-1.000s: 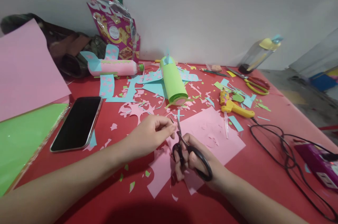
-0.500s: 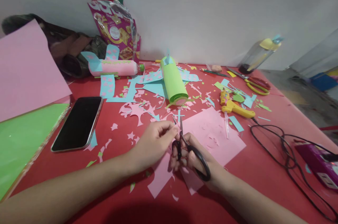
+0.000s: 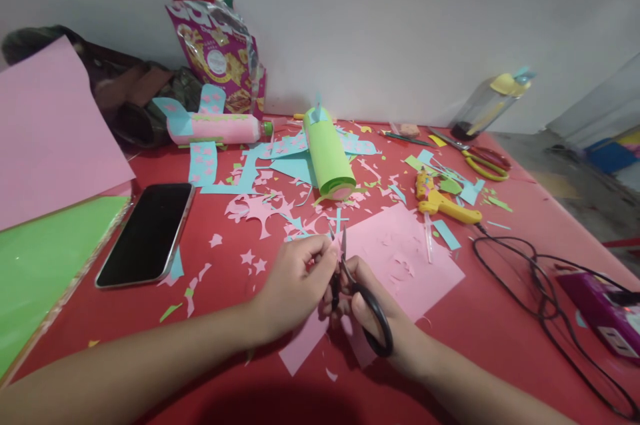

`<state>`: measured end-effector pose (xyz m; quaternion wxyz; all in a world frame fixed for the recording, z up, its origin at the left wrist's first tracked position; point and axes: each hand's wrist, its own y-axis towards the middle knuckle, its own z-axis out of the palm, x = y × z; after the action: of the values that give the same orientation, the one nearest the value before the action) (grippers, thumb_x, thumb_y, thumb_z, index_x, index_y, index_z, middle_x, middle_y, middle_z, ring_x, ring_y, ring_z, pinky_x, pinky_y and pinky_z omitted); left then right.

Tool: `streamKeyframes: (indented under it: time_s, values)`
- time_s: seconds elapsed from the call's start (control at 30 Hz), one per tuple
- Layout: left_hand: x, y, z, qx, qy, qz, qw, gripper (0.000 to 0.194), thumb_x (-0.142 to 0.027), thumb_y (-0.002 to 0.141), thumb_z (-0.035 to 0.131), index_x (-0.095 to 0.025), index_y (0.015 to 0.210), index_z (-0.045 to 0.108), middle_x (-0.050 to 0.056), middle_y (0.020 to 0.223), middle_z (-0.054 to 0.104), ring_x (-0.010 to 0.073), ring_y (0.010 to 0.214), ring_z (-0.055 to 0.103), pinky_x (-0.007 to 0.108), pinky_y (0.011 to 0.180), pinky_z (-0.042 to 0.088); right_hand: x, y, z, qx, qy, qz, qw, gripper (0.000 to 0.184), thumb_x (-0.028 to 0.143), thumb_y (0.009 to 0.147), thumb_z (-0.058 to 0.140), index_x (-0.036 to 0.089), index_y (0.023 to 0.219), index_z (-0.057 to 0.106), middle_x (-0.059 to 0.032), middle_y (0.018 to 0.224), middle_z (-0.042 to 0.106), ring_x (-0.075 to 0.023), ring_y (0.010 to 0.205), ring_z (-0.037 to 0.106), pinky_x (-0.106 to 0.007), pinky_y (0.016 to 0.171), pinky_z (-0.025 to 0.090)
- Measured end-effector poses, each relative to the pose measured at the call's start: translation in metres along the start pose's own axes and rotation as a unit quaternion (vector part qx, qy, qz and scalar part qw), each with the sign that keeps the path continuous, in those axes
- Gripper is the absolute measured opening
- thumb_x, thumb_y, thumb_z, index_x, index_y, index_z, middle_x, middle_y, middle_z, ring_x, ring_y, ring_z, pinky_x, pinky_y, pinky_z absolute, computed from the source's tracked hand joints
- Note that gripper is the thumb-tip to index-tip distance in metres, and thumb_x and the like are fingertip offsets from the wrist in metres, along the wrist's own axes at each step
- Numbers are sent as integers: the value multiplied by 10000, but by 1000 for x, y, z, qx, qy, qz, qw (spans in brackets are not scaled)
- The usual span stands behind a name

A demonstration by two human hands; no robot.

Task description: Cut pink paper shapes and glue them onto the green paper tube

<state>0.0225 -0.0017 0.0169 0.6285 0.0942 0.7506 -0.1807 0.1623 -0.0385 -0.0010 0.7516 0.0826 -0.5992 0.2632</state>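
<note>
In left hand [image 3: 296,286], barely visible pink scrap [image 3: 337,249]

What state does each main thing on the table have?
Black-handled scissors: blades open, in the right hand.
Small pink paper piece: pinched by the left hand.
Smartphone: face up, screen dark.
Pink-covered bottle: lying, green cap on.
Green paper tube: lying down.
Yellow glue gun: lying down.
Snack bag: standing.
Clear bottle: yellow lid on.
Power strip: red light showing.
</note>
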Motion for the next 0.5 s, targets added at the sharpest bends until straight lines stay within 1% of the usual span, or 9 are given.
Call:
streamKeyframes:
  time_s: [0.1,0.2,0.33,0.5]
  values:
    - [-2,-1,1,-10,16,13,1000,314,-297,834,345,-191,538,341,-67,382,421,74,363,447,188,406,362,-2,-1,0,-5,-19,0,1000,380,577,766,435,221,822,315,30,694,406,-92,540,328,-277,589,339]
    - [-2,-1,2,-17,22,19,999,306,-290,826,343,-195,536,330,-72,368,406,73,355,428,187,395,343,-4,-2,1,-20,-36,-1,999,387,589,759,430,226,808,306,53,637,375,-84,500,277,-272,569,332]
    - [0,-1,5,-41,20,17,999,304,-280,817,346,-194,526,327,-76,362,392,70,346,402,187,382,317,-3,-2,5,-44,-44,4,998,401,608,746,428,226,793,312,56,626,358,-88,508,291,-267,561,332]
    - [1,-1,8,-54,26,17,998,314,-295,818,344,-191,522,326,-74,377,369,70,363,391,188,395,306,-3,-2,9,-79,-43,6,996,389,601,745,436,228,789,334,65,603,315,-94,512,315,-261,551,351]
